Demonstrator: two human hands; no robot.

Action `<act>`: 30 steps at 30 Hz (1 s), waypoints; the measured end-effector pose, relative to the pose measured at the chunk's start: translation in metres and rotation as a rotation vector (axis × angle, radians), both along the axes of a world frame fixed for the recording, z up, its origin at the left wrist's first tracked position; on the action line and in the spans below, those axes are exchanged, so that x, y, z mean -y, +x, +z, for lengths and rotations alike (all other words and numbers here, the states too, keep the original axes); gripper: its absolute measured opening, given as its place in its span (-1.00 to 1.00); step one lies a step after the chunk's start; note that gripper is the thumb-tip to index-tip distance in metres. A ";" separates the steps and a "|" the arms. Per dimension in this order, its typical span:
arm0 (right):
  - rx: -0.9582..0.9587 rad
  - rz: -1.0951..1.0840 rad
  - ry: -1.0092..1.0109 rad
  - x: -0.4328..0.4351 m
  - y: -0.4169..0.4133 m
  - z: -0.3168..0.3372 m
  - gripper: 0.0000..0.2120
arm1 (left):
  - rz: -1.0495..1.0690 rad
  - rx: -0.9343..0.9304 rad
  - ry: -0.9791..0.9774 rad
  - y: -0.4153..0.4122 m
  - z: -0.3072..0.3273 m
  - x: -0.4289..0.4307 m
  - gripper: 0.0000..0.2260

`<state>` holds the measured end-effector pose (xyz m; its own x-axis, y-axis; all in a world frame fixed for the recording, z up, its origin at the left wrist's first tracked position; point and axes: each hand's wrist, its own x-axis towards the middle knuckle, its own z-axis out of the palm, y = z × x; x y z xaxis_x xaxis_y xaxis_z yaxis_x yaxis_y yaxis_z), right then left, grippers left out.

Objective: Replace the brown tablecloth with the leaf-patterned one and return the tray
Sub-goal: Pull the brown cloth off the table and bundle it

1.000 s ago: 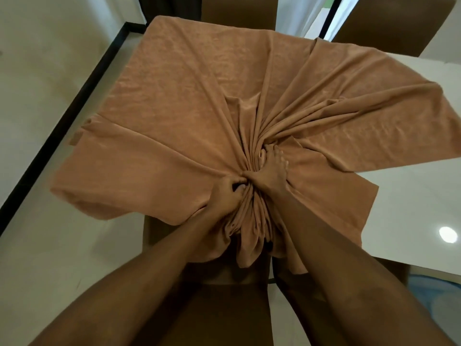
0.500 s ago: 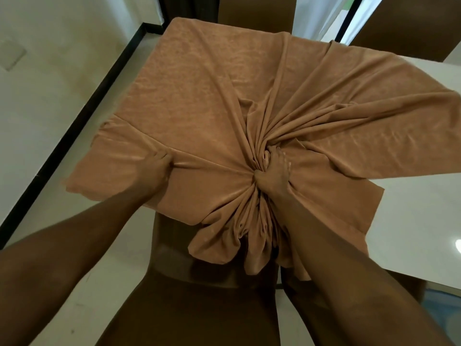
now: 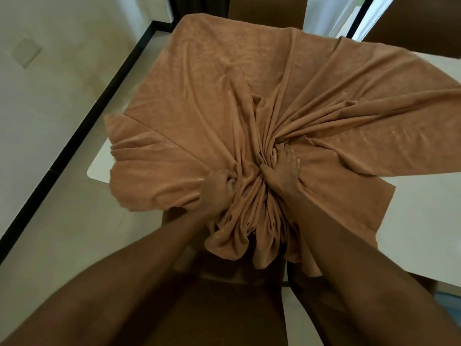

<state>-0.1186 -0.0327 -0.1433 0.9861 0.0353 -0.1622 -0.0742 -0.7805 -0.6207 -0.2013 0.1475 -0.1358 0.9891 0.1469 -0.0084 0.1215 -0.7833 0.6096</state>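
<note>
Brown tablecloth (image 3: 212, 83) lies bunched on the white bench (image 3: 424, 221), its folds fanning out from a gathered knot close to the near edge; the far half lies flat, and a ruffled end hangs off the bench over a brown chair (image 3: 224, 315); the left grip (image 3: 220, 187) is clenched into the cloth just left of the knot; the right grip (image 3: 282, 171) pinches the gathered folds between thumb and curled fingers; far chairs (image 3: 267, 8) stand beyond; a black strip (image 3: 99, 106) crosses the pale floor (image 3: 50, 221) on the left.
</note>
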 end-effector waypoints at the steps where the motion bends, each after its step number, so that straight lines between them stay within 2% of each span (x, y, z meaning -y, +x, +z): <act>1: -0.014 0.006 0.007 0.003 0.000 0.000 -0.22 | 0.037 0.001 -0.054 0.000 0.001 0.017 -0.83; 6: -0.113 0.029 0.114 0.011 0.011 0.012 -0.06 | 0.180 0.043 -0.256 0.007 0.013 0.066 -0.83; 11: -0.270 0.082 0.134 0.018 0.019 0.023 0.14 | -0.030 -0.002 -0.339 -0.002 0.019 0.099 -0.86; 13: -0.220 0.104 0.057 0.017 0.017 0.025 0.10 | -0.136 -0.017 -0.332 -0.005 0.019 0.087 -0.85; 16: -0.089 0.044 0.051 0.007 0.006 0.025 -0.10 | -0.199 -0.014 -0.332 0.000 0.018 0.050 -0.83; 19: -0.081 0.050 0.050 0.000 -0.005 0.026 -0.23 | -0.084 0.001 -0.216 0.009 0.019 0.002 -0.81; 22: -0.034 0.179 -0.022 0.008 -0.008 0.030 -0.37 | -0.029 0.050 -0.059 0.025 0.017 -0.050 -0.66; 24: -0.078 0.280 -0.024 0.015 -0.009 0.033 -0.39 | -0.041 -0.029 0.113 0.036 0.015 -0.077 -0.50; 27: -0.201 0.422 -0.074 0.014 -0.008 0.040 -0.39 | -0.042 -0.202 0.197 0.044 0.012 -0.096 -0.32; 28: -0.229 0.459 -0.105 0.010 -0.009 0.042 -0.38 | -0.061 -0.214 0.232 0.044 0.012 -0.096 -0.37; 30: -0.225 0.520 -0.175 0.005 -0.014 0.046 -0.37 | -0.145 -0.119 0.321 0.042 0.011 -0.091 -0.59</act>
<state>-0.1329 -0.0372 -0.0971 0.7875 0.4584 -0.4119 0.2305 -0.8389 -0.4930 -0.1594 0.2388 -0.1248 0.9948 0.0192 -0.1004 0.0504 -0.9467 0.3180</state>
